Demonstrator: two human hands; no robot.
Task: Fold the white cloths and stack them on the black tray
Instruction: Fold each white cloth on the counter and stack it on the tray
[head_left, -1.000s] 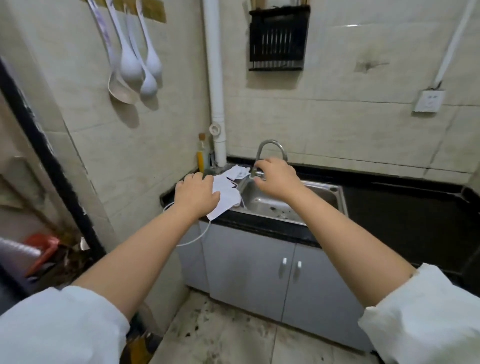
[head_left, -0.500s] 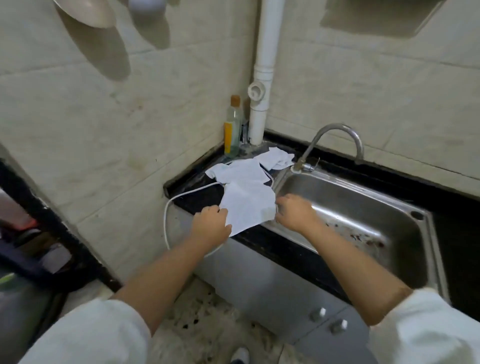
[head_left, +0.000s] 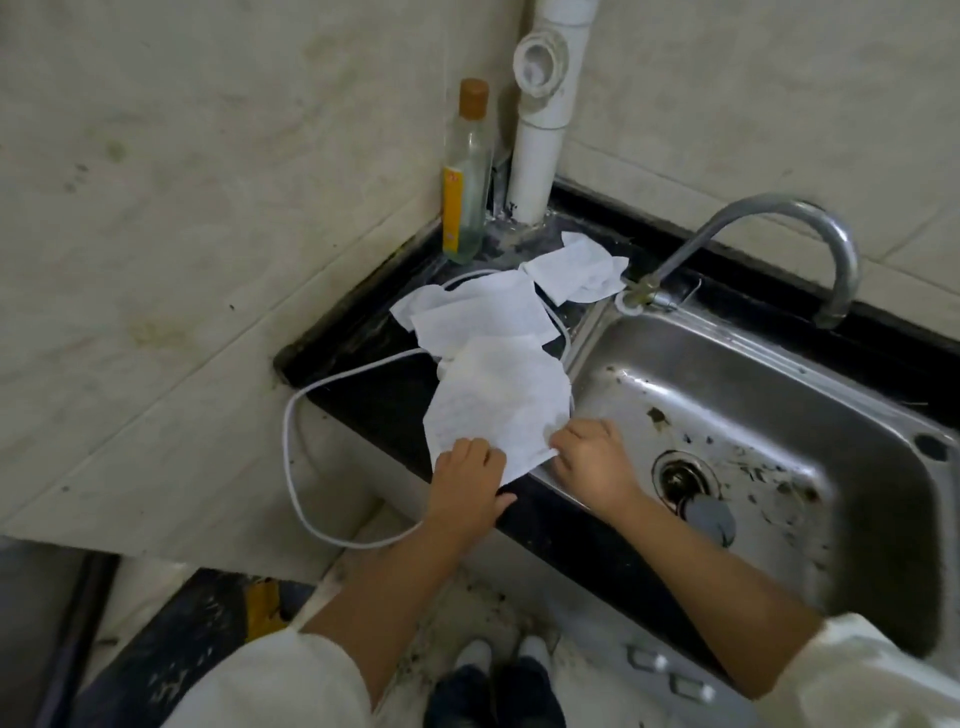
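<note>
- White cloths: three in view, all on the black worktop (head_left: 363, 395) in its left corner, betw. the wall and the steel sink (head_left: 769, 415).
- Nearest cloth (head_left: 498, 405) lies at the front edge of the worktop, its right side over the sink rim, its near corner hanging past the edge.
- Left hand (head_left: 467, 483) pinches the near-left edge of this cloth; right hand (head_left: 592, 462) pinches the near-right edge. Both are closed on it with a narrow grip, fingers curled, prob. to spread it flat before the first fold.
- Second cloth (head_left: 478, 317) lies behind it, partly under the nearest one; third cloth (head_left: 576, 273) is crumpled at the back, near the tap base (head_left: 644, 299). Both untouched.
- White cable (head_left: 296, 441) runs under the cloths and loops off the front edge; it could catch during folding.
- Bottle (head_left: 465, 171) stands in the back corner beside the pipe (head_left: 535, 145).
- No black tray is visible, so I cannot say where the stack will go.
- Vs. half a sec. ago: the camera looks more steeply down and closer; the hands grip the same cloth at the same front edge, and the cloth lies about as before.
</note>
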